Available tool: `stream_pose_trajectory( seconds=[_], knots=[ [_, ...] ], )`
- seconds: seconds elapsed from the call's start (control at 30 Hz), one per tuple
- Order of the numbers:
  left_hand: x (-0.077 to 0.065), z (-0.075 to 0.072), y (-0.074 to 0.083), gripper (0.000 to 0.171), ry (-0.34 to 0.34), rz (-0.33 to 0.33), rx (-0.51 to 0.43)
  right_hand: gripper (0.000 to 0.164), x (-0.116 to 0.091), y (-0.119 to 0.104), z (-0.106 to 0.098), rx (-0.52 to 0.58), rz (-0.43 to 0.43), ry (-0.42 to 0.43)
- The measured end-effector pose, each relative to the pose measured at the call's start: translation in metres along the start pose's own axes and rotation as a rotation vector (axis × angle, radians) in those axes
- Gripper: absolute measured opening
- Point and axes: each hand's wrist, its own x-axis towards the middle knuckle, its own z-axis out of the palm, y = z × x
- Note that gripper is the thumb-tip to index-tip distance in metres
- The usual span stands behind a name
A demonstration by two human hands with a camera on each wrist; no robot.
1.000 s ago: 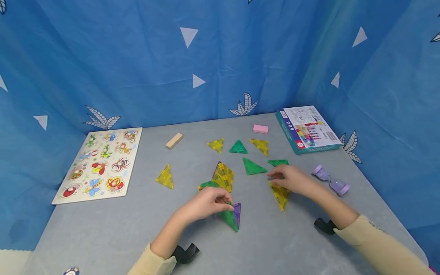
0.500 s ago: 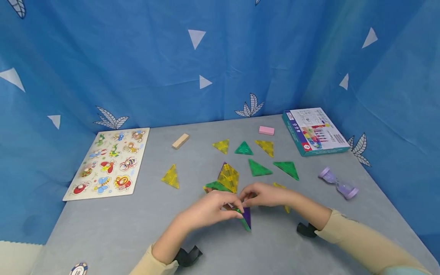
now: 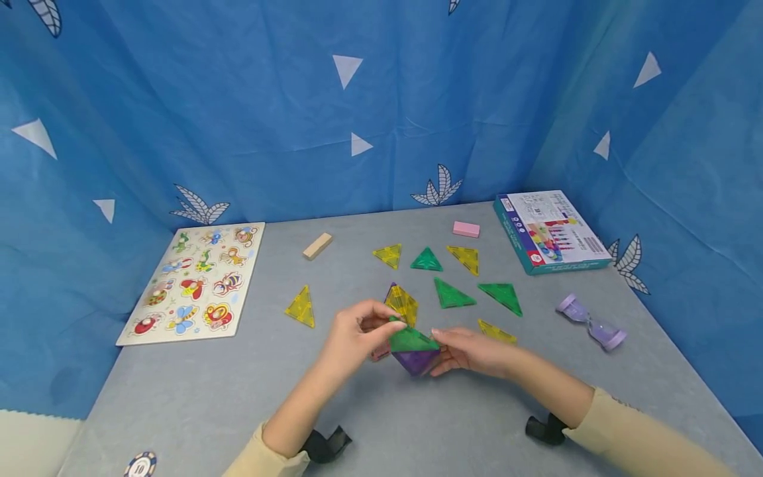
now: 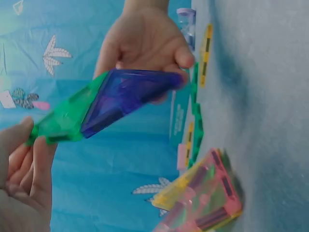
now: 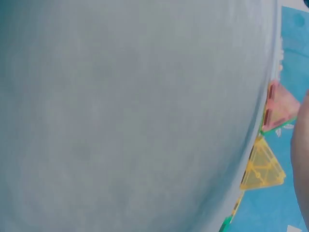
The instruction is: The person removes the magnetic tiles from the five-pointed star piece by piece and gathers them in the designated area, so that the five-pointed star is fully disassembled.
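Here, my left hand [image 3: 353, 336] is pinching green tile [image 3: 411, 340], right hand [image 3: 473, 351] gripping purple tile [image 3: 414, 361] by corner; joined tiles hanging above table [image 3: 429, 434], I should be pressing seam flush, not twisting.

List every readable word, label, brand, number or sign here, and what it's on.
"10": poker chip, lower-left of the head view.
Boxed set: print on top and sides, too small or blurred to read.
Right sleeve: dark mark near the cuff, too small to tell if it's lettering.
Green triangular tile, purple triangular tile: no readable text.
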Motion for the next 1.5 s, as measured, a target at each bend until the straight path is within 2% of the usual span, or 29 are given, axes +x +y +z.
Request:
stream_pose_trajectory(
  seconds=[0.1,0.23,0.37,0.5,0.6,0.73,0.87,1.03,1.13,1.23,1.3,1.4,1.5],
  knots=[
    [0.001,-0.005,-0.003,0.015,0.101,-0.109,-0.032,0.043,0.000,0.000,0.004,0.034,-0.036,0.031],
    [0.000,-0.010,-0.006,0.019,0.146,-0.184,-0.080,0.032,0.004,0.000,0.007,-0.075,-0.079,0.129],
    [-0.002,-0.014,-0.009,0.019,0.145,-0.204,-0.091,0.026,0.009,-0.002,0.007,-0.145,-0.096,0.257],
    [-0.003,-0.020,-0.012,0.019,0.117,-0.201,0.016,0.026,0.010,-0.011,-0.001,-0.183,-0.113,0.373],
    [-0.003,-0.024,-0.017,0.025,0.042,-0.214,0.111,0.028,0.012,-0.021,-0.006,-0.222,-0.128,0.432],
    [-0.004,-0.026,-0.021,0.022,-0.026,-0.235,0.170,0.033,0.021,-0.036,-0.011,-0.255,-0.142,0.456],
    [-0.002,-0.034,-0.021,0.017,-0.009,-0.250,0.199,0.032,0.033,-0.051,-0.013,-0.290,-0.141,0.438],
    [0.004,-0.054,-0.018,0.014,0.016,-0.261,0.212,0.028,0.051,-0.070,-0.014,-0.311,-0.168,0.411],
    [0.009,-0.068,-0.018,0.015,0.046,-0.255,0.219,0.031,0.061,-0.080,-0.018,-0.299,-0.180,0.423],
    [0.017,-0.086,-0.025,0.015,0.087,-0.278,0.234,0.036,0.069,-0.087,-0.031,-0.238,-0.182,0.483],
    [0.027,-0.097,-0.033,0.016,0.104,-0.308,0.231,0.038,0.073,-0.088,-0.043,-0.196,-0.175,0.535],
    [0.048,-0.107,-0.050,0.020,0.068,-0.378,0.219,0.038,0.082,-0.087,-0.059,-0.172,-0.127,0.580],
    [0.069,-0.109,-0.069,0.022,-0.011,-0.455,0.220,0.038,0.089,-0.083,-0.070,-0.162,-0.080,0.561]
  ],
)
